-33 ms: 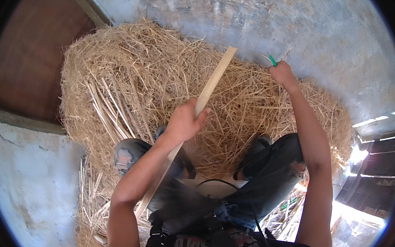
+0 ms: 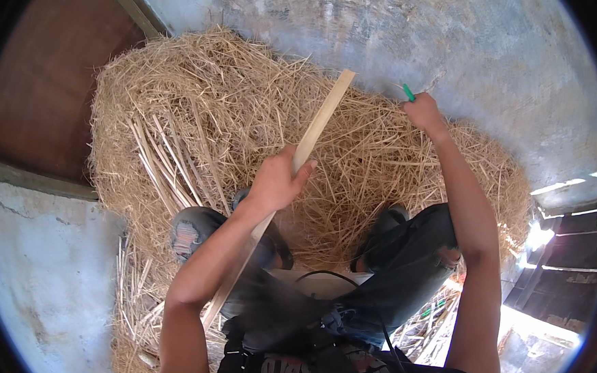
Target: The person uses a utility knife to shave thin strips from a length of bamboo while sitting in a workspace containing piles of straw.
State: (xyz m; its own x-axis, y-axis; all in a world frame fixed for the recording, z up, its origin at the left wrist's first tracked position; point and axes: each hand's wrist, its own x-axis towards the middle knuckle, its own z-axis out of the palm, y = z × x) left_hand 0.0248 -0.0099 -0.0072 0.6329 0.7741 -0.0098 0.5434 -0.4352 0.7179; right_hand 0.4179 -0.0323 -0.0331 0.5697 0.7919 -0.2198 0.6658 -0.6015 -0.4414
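My left hand (image 2: pixel 277 182) is closed around a long flat pale wooden strip (image 2: pixel 322 119). The strip slants from my lap up over a big pile of dry straw (image 2: pixel 201 105). My right hand (image 2: pixel 424 112) reaches out to the far right of the pile and is shut on a small green-handled tool (image 2: pixel 409 92); only the tool's green end shows. My knees in dark trousers (image 2: pixel 410 255) rest on the straw in front of me.
Several thin split cane strips (image 2: pixel 160 164) lie on the left of the pile. A brown wooden door (image 2: pixel 39 68) stands at the left and a rough grey concrete wall (image 2: pixel 471 40) behind the straw. Dark wooden boards (image 2: pixel 567 271) are at the right.
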